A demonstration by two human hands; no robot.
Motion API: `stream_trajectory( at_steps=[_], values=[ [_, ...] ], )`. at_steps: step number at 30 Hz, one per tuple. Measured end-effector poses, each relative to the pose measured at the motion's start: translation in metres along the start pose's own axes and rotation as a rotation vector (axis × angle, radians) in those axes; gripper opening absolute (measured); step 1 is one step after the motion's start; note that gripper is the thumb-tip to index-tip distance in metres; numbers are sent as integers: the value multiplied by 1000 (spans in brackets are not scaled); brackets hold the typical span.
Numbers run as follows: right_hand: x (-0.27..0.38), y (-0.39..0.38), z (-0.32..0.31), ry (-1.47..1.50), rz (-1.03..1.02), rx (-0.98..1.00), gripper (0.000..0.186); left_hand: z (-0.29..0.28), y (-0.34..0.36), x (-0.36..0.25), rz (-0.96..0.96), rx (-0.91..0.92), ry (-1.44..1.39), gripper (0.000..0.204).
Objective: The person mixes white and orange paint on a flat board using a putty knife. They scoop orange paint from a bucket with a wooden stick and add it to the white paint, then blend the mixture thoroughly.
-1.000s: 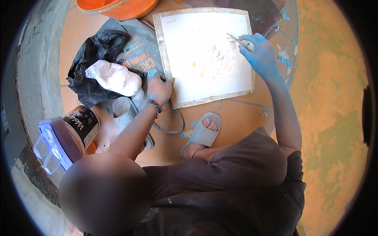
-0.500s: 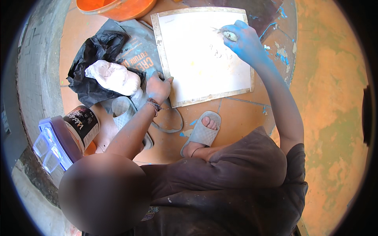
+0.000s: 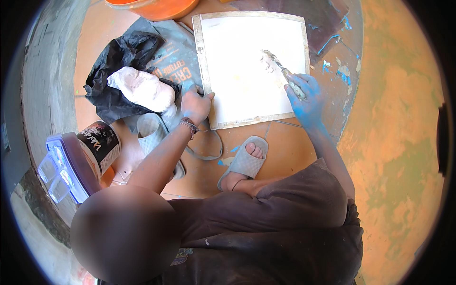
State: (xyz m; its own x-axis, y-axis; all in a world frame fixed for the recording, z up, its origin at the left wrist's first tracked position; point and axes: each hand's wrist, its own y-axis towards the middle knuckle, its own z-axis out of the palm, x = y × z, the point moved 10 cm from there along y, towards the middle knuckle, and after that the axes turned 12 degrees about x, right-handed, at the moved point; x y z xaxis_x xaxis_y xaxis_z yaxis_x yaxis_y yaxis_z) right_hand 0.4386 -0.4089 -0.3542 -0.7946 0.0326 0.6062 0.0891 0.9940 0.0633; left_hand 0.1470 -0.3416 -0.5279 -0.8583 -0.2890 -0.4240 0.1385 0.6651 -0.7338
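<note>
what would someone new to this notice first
Probably the bright white board in the upper middle, the left hand at its left edge. Next, the blue-tinged right hand, its tool pointing over the board. Then the orange basin at the top, left of centre.

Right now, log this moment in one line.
left hand: at left edge of white rectangular board | right hand: gripping pale-handled metal spatula over board | blade contact: unclear
</note>
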Motion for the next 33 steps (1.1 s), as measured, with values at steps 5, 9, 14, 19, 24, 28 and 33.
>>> stream_trajectory(
  at_steps=[5, 9, 14, 19, 24, 28, 33],
  values=[
    [-10, -27, 34, -74, 57, 62, 26, -5, -5, -5, -7, -15, 17, 40],
    [-17, -26, 43, -81, 256, 208, 22, -7, -5, -5, -20, -24, 39, 41],
    [-34, -31, 42, -113, 201, 116, 36, -7, -4, -8, 22, -59, 44, 39],
    [-49, -42, 50, -137, 187, 149, 43, -5, -2, -5, 9, -59, 30, 37],
    [-48, -33, 45, -188, 177, 120, 41, -7, -6, -9, -4, -75, 34, 37],
    [-41, -19, 31, -163, 170, 149, 39, -9, -4, -9, 8, -91, 56, 37],
    [-49, 8, 9, -127, 307, 266, 34, -8, -5, -7, 10, -105, 48, 37]
  ],
)
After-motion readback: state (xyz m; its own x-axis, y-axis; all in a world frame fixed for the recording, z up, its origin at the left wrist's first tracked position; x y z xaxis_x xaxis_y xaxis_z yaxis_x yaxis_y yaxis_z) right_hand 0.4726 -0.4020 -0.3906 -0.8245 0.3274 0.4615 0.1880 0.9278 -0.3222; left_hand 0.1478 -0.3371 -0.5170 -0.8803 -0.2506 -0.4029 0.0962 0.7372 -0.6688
